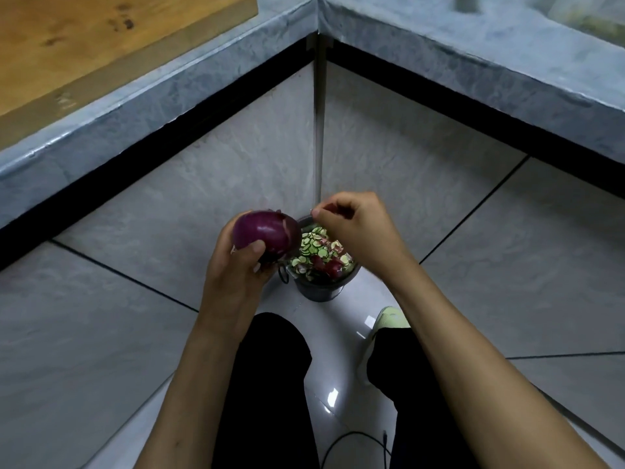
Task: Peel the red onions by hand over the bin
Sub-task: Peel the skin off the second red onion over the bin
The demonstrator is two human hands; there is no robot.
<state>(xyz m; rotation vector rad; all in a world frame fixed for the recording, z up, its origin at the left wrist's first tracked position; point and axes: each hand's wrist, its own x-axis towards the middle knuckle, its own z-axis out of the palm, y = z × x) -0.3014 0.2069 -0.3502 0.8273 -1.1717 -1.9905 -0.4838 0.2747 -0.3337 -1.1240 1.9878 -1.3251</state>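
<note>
My left hand (236, 265) grips a glossy purple red onion (265, 233) from below, thumb curled over its near side, just left of and above the bin. The dark round bin (321, 289) stands on the floor in the corner, filled with green-white vegetable slices and purple onion skins (319, 253). My right hand (355, 225) hovers over the bin's far rim with its fingers curled, thumb and forefinger pinched together on a small thin scrap that is barely visible. The two hands are apart.
Grey stone counters (473, 62) meet in a corner above tiled cabinet fronts. A wooden board (101, 38) lies on the left counter. My dark-trousered legs and a pale green shoe (390, 319) stand on the glossy floor, with a black cable (351, 438) near my feet.
</note>
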